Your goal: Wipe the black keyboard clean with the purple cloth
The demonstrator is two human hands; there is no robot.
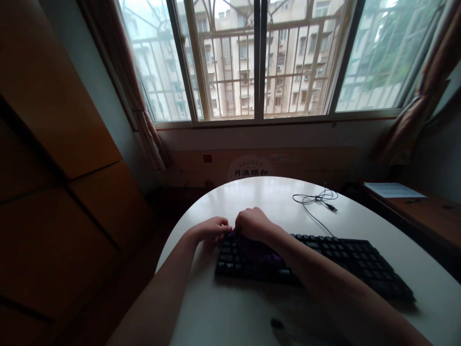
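A black keyboard (370,264) lies across the white round table (223,312). My left hand (213,228) is closed at its far left corner, with thumb and fingertips against the edge; some fingers are hidden behind the corner. My right hand (254,224) is bunched in a fist over the left part of the keys. A dark purple cloth (264,257) comes out from under it and drapes over the keys, partly covered by my right forearm. The two hands almost touch at the keyboard's back edge.
The keyboard's black cable (317,197) lies loosely coiled with its USB plug on the table's far side. Near the front rests a small dark object (277,323), too dim to name. A wooden desk (425,211) with a paper sheet (394,190) stands right; a wooden cabinet (72,192) stands left.
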